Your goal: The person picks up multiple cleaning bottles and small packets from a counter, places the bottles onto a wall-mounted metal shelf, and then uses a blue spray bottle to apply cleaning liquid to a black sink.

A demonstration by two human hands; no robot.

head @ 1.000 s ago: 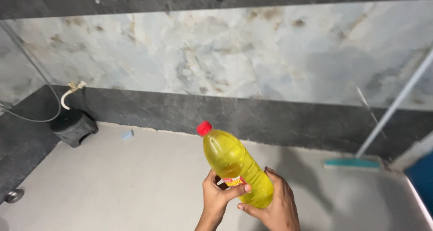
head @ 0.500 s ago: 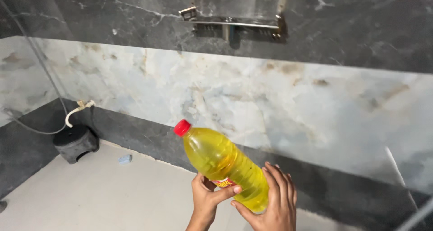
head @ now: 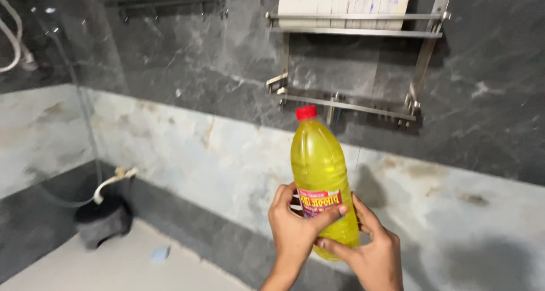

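Note:
A clear plastic bottle (head: pixel 321 166) of yellow liquid with a red cap stands nearly upright in front of me. My left hand (head: pixel 295 231) wraps around its labelled lower part from the left. My right hand (head: pixel 372 251) cups the bottle's base and right side. The red cap is level with the lower bar of a metal wall rack (head: pixel 346 101), and it is closed.
The steel rack on the dark marble wall carries a folded white cloth (head: pixel 343 1) on top. A black stool (head: pixel 102 220) and a white hose end (head: pixel 113 180) sit in the left corner. A small blue object (head: pixel 160 253) lies on the pale floor.
The view has tilted up, bringing the wall rack into sight. Both hands have raised the bottle and turned it from a leftward slant to nearly upright.

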